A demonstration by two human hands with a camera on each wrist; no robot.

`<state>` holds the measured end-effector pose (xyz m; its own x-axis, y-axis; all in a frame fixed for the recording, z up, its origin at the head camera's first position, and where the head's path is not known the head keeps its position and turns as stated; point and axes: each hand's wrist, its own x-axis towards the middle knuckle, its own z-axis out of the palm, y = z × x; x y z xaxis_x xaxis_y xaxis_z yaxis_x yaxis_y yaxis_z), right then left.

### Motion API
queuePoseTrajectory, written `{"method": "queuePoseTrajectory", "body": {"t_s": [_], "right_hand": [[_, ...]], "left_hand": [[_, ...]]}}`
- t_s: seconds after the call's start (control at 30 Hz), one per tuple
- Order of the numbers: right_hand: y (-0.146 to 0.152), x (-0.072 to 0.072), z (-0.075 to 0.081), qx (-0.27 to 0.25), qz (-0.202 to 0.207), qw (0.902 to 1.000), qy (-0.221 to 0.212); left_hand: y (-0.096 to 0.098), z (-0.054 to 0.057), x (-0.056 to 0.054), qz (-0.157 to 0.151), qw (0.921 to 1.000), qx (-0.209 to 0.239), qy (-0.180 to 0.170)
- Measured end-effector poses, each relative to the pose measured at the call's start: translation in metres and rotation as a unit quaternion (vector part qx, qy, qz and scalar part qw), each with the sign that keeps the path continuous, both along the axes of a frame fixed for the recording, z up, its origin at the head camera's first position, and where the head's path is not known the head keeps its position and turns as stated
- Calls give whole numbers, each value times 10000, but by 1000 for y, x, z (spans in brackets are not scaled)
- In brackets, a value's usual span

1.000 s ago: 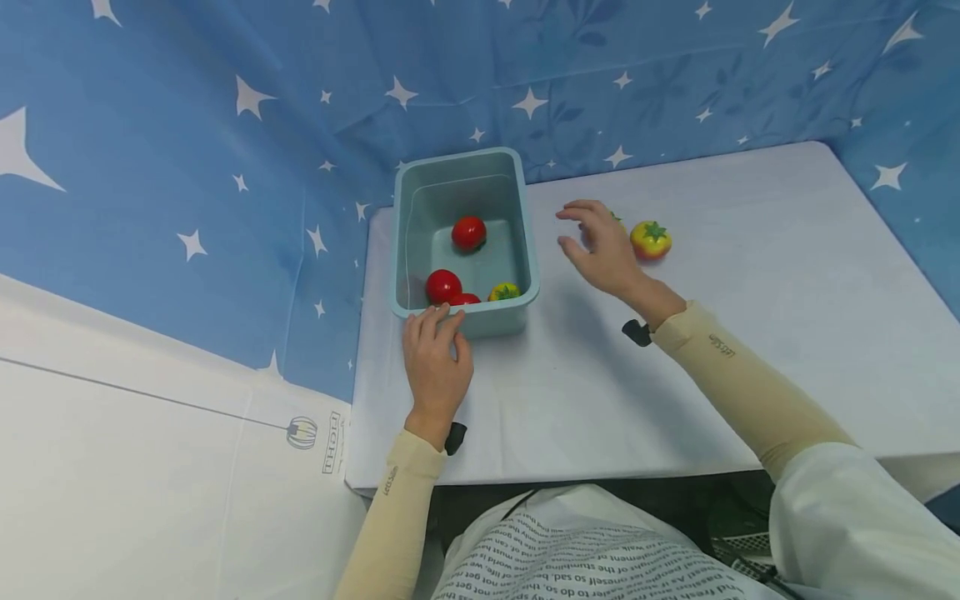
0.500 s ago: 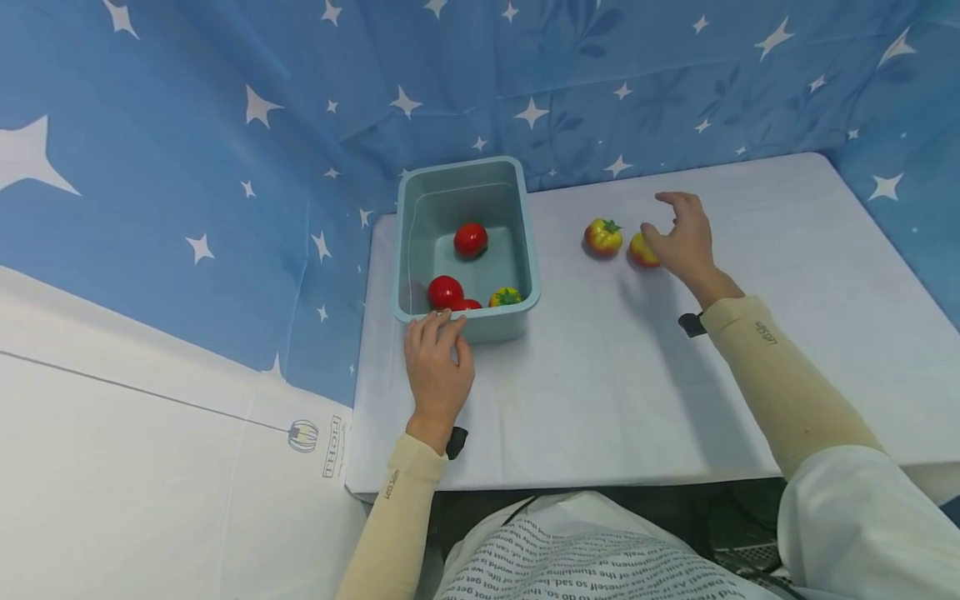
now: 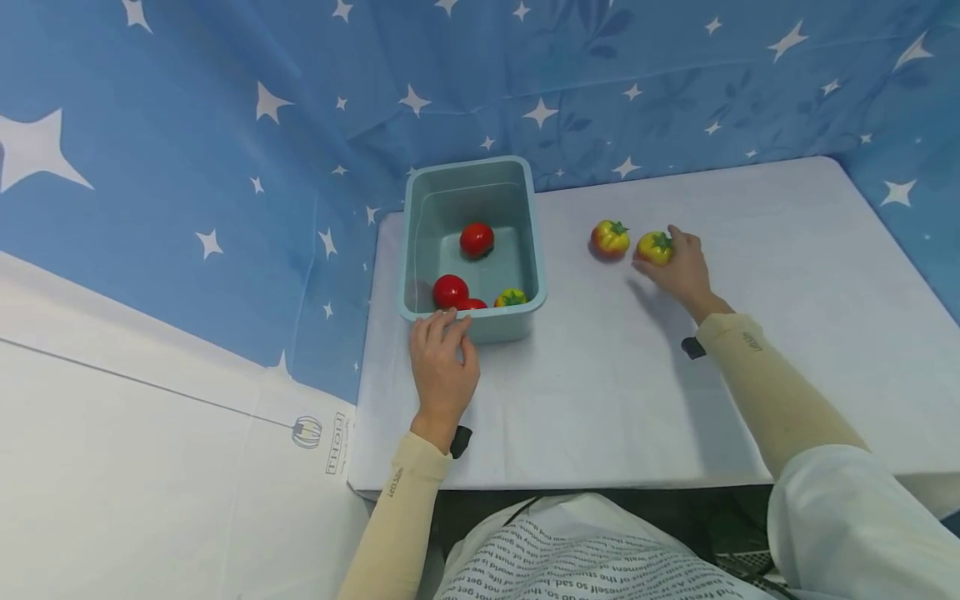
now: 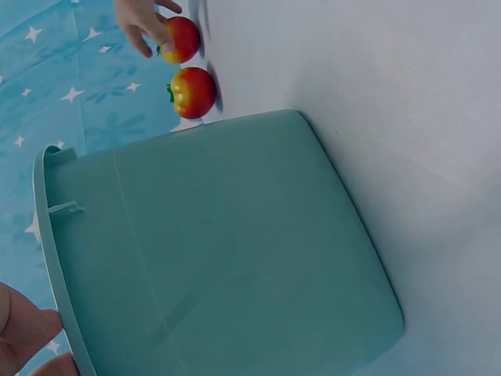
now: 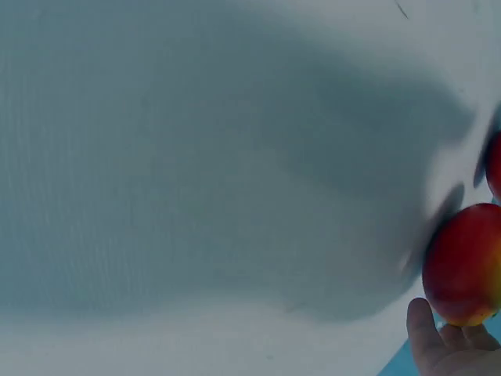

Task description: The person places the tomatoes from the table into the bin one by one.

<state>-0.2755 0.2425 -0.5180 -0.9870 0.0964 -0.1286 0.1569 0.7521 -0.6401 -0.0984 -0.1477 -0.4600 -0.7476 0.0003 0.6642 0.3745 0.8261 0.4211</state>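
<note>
My left hand rests its fingertips on the near rim of a blue-green plastic bin, thumb held apart. The left wrist view shows fingertips right at the rim. Inside the bin lie several round red tomatoes and a yellow fruit with a green leafy top. At the right, my right hand has thumb and fingers curled round a red-and-yellow fruit with a green top, low over the table. A similar fruit sits just left of it.
A white cloth covers the table. Blue star-patterned curtain stands close behind the bin and along its left side. The table's front edge runs in front of the person's body.
My right hand passed rightward over the two fruits, then came down and back left, closing its fingers round the right-hand one. The left hand stays at the bin's rim.
</note>
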Motion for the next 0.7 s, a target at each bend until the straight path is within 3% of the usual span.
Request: {"method": "queuePoseTrajectory", "body": {"t_s": [0.23,0.7], "right_hand": [[-7,6,-9,272,198,9994,61],[-9,2,-14,75,-179,9994,-275]], "left_hand": [[2,-1,0,13,10000,-46,-73],[1,-1,1,103,9998,-18,-144]]}}
